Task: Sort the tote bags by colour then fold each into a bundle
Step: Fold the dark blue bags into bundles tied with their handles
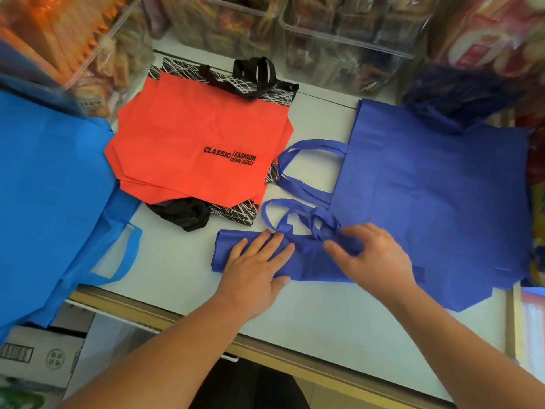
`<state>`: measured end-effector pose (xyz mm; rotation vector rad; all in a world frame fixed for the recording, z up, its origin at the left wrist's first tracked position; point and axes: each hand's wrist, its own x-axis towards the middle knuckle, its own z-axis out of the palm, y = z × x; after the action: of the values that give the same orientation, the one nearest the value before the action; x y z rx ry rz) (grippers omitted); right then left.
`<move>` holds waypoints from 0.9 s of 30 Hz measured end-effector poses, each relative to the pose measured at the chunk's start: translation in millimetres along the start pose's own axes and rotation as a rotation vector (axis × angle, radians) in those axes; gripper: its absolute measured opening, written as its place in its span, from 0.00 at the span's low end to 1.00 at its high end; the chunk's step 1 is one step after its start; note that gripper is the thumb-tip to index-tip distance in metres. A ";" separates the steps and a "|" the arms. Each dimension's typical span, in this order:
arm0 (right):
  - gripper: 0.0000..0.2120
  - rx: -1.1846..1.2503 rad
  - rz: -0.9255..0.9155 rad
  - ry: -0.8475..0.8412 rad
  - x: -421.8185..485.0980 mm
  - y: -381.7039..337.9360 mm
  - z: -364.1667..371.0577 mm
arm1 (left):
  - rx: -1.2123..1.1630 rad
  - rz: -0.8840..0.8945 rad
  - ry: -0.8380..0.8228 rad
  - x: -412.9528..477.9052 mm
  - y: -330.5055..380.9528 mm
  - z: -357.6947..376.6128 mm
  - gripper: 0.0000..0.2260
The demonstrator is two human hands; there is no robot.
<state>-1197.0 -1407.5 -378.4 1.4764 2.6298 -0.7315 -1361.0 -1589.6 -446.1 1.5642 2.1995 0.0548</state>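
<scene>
the left hand (256,268) lies flat, palm down, fingers spread, pressing the left portion of a folded royal-blue tote bag (306,261) against the white counter (295,326). the right hand (373,255) rests on the same folded strip just beside the left hand, fingers curled and thumb extended toward the left; thumb and fingertips pinch the fabric at the base of the bag's handles (298,216). the handles lie in loose loops on the counter just beyond both hands.

beyond and to the right of the right hand lies a stack of unfolded royal-blue tote bags (436,184), flat on the counter, with two handle loops extending left toward the space beyond the hands. part of the stack passes beneath the right wrist.

beyond the left hand lies a pile of orange-red tote bags (191,137), the top one printed "classic fashion down jacket". this pile rests on a black bag with white line pattern (236,87), its black handles at the far side. crumpled black fabric (182,214) protrudes from the near edge of the pile.

well to the left of the left hand, light-blue tote bags (50,184) drape over the counter edge. clear storage bins (345,28) holding packaged goods stand along the far side of the counter.
</scene>
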 end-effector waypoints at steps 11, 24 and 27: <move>0.05 0.300 0.178 0.000 15.3 97.9 -15.5 | 0.115 -0.045 -0.047 15.9 22.6 -19.5 0.29; 0.21 -0.171 0.131 0.386 19.4 118.6 44.7 | 0.204 -0.006 0.058 13.6 6.1 -5.8 0.24; 0.19 -0.155 0.148 0.377 20.6 120.2 46.1 | 0.192 0.015 0.076 13.0 -4.4 2.8 0.24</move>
<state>-1119.1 -1357.9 -470.5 1.8937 2.7081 -0.2478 -1367.3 -1580.0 -454.1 1.7063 2.3096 -0.0968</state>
